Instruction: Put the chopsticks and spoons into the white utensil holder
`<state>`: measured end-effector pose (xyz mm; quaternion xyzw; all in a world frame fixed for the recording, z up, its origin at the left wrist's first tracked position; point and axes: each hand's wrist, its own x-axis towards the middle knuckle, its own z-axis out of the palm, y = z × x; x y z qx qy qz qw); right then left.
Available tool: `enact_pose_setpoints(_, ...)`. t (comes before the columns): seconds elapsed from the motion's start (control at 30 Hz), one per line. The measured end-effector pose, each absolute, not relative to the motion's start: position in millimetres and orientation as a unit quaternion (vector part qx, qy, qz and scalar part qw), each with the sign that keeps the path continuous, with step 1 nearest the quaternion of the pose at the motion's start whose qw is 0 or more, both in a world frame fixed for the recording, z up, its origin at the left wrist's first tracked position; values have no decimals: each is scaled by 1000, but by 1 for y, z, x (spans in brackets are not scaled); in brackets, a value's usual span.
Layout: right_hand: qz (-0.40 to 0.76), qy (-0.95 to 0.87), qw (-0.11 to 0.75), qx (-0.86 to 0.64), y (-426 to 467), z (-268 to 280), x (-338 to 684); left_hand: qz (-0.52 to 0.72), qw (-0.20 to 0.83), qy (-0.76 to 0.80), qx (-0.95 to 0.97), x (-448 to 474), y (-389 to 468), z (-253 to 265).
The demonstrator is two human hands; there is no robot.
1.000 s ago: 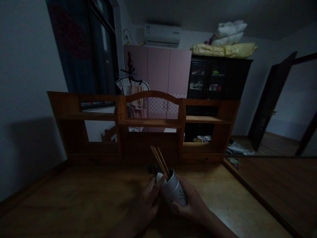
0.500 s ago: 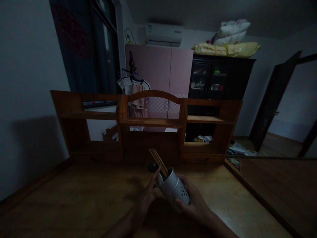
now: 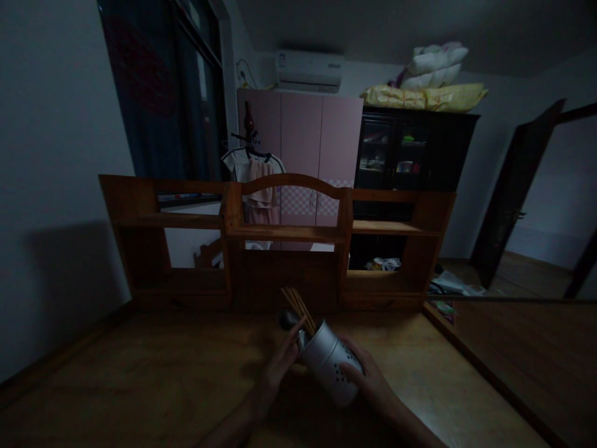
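A silvery metal utensil holder point(image 3: 329, 358) with punched holes is tilted to the upper left above the table. My right hand point(image 3: 368, 376) is wrapped round its lower side, thumb across the front. Several wooden chopsticks point(image 3: 297, 305) stick out of its mouth. Left of them shows the dark rounded bowl of what looks like a spoon or ladle point(image 3: 288, 319). My left hand point(image 3: 282, 361) is at the holder's rim, its fingers drawn together against the utensils, one fingertip at the chopsticks. What exactly those fingers grip is hidden.
Beneath my hands is a wooden tabletop point(image 3: 186, 361) with a raised right edge. Along its back stands a wooden shelf unit point(image 3: 284, 233). Farther back are a pink wardrobe point(image 3: 301, 137), a dark cabinet point(image 3: 420, 149) and hanging clothes point(image 3: 261, 180). The room is dim.
The holder has turned a little in my right hand, its holes now showing nearer its middle. It has shifted slightly down and right. More of the dark spoon-like bowl shows.
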<state>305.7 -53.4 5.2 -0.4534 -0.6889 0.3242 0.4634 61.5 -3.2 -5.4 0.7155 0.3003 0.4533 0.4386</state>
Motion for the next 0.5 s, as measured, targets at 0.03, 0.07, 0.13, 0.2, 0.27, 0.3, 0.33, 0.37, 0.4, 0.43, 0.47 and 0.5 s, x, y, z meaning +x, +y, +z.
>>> enact_pose_setpoints(0.03,342,-680,467,-449,-55,7,306,454,462,293,703,61,-2,-6)
enact_pose_setpoints(0.07,363,-670,471,-445,-56,9,305,456,485,284,690,62,-1,-7)
enact_pose_setpoints(0.13,414,-641,478,-435,-58,12,304,465,523,264,664,62,5,-10)
enact_pose_setpoints(0.2,468,-607,489,-416,-58,14,302,474,551,248,640,62,11,-14)
enact_pose_setpoints(0.27,515,-575,506,-385,-55,14,300,477,572,240,623,62,15,-17)
enact_pose_setpoints(0.3,534,-563,513,-366,-53,14,298,477,577,240,618,62,16,-19)
enact_pose_setpoints(0.33,553,-552,518,-349,-52,14,297,474,578,243,618,62,16,-20)
enact_pose_setpoints(0.37,570,-542,520,-334,-51,14,295,470,575,247,623,62,15,-20)
enact_pose_setpoints(0.4,584,-532,521,-323,-50,14,294,464,569,250,631,62,14,-20)
enact_pose_setpoints(0.43,596,-523,521,-317,-51,15,292,458,563,252,640,62,12,-18)
enact_pose_setpoints(0.47,605,-514,521,-313,-52,16,291,453,558,252,648,62,8,-15)
enact_pose_setpoints(0.5,614,-505,521,-310,-54,18,289,449,556,250,653,63,4,-11)
